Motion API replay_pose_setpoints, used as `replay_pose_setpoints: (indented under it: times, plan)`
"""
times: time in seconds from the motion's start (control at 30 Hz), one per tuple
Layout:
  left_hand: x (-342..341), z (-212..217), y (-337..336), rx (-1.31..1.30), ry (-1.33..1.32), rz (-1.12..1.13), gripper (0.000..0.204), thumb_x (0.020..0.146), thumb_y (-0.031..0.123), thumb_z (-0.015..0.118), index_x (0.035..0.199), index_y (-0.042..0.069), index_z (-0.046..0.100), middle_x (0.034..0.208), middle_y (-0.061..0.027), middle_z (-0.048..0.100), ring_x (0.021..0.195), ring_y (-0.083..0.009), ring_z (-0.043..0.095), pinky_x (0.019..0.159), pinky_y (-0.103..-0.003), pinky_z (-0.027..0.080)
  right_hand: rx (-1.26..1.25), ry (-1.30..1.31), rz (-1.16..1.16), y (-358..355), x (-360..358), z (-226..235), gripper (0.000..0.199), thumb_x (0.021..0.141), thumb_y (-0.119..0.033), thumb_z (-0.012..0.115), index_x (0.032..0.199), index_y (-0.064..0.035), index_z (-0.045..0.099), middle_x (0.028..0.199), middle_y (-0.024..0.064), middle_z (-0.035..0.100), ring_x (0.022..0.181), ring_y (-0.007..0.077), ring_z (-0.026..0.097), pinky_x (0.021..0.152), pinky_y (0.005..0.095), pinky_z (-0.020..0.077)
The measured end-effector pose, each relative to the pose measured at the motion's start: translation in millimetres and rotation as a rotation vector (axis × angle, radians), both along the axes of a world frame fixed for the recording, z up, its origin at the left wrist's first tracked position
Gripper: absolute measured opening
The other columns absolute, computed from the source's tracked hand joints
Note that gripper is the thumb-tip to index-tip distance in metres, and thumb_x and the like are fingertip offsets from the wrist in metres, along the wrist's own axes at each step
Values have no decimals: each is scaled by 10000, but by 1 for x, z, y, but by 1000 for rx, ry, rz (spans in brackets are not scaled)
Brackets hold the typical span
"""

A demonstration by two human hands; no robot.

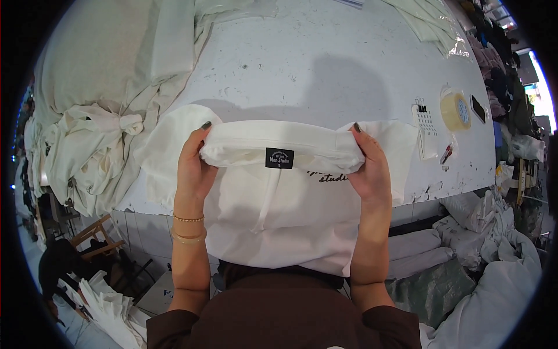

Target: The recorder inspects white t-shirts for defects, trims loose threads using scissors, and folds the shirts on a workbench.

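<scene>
Draping cream cloth [87,160]: bunched and loosely knotted at the worktable's [261,70] left, hanging over its edge, apparently pushed aside to leave working room.
Left hand [196,166]: closed on one end of the white garment's [302,227] wide band [250,131], thumb on top, fingers mostly hidden.
White garment: held between the hands at the table's near edge, body hanging toward the wearer; the spread grip seems to keep the band straight.
Neck label [279,157]: small, black, pale lettering, facing up at the band's middle.
Script print [334,178]: dark and cursive, partly covered by the band.
Right hand [372,171]: closed on the band's other end, mirroring the left.
Clipped card [426,131]: printed with a grid, under a black binder clip [422,109].
Tape roll [455,112]: yellowish, printed core, lying within reach.
Phone [478,109]: dark, beside the tape.
</scene>
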State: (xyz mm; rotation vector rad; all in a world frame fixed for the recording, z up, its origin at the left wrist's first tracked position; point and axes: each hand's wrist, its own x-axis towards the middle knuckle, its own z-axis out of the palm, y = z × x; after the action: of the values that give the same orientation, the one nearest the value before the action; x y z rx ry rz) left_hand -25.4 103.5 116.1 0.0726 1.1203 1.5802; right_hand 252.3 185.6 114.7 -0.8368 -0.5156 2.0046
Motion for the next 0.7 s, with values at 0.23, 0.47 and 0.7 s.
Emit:
replay_pose_setpoints:
  times: [0.23,0.47,0.7]
  plan:
    - [0,1,13,-163,577,-277,82,876,148,567,888,71,596,877,-5,587,810,-107,538,712,-261,431,-63,-27,102,-5,-11,3,227,952,-219,511,952,-23,625,877,29,644,789,109,606,726,259,490]
    - [67,33,25,538,1426,-442,419,691,100,731,1077,73,570,1121,-85,545,1066,-277,507,931,-353,393,-69,3,110,-7,-10,1,239,960,-219,492,988,-17,617,930,42,646,821,121,614,746,279,502]
    - [82,31,37,545,1513,-614,504,672,106,740,1139,123,552,1091,-46,562,1036,-244,516,996,-405,330,-51,40,146,-9,-11,11,234,959,-209,491,1000,-14,613,933,49,643,826,131,615,753,284,505]
